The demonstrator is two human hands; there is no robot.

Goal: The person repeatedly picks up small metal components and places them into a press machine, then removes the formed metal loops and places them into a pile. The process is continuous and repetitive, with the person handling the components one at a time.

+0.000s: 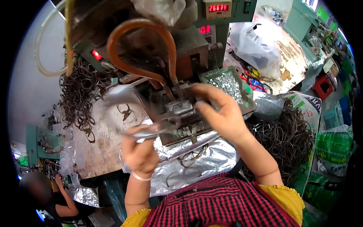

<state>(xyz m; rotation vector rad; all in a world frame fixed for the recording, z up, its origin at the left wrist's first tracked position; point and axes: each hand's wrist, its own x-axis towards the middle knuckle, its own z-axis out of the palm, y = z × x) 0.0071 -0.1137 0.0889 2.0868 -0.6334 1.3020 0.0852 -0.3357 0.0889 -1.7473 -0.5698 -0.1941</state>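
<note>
My left hand [141, 153] is closed around a shiny metal tool [147, 132], too smeared by motion for its kind to show; it points toward the machine's fixture. At the fixture's right side is my right hand [223, 113], with thumb and index finger apart and the other fingers mostly hidden. A small grey metal block [179, 107] sits in the fixture between my hands. Behind it, a looped orange-brown hose [143, 23] runs down into the fixture. A dark metal ring [124, 110] lies on the board left of the fixture.
Dark metal rings are heaped at left [77, 98] and in a sack at right [289, 140]. A green tray [227, 83] holds silvery scraps. Silver foil [204, 162] covers the near edge. Another person [66, 200] works at lower left.
</note>
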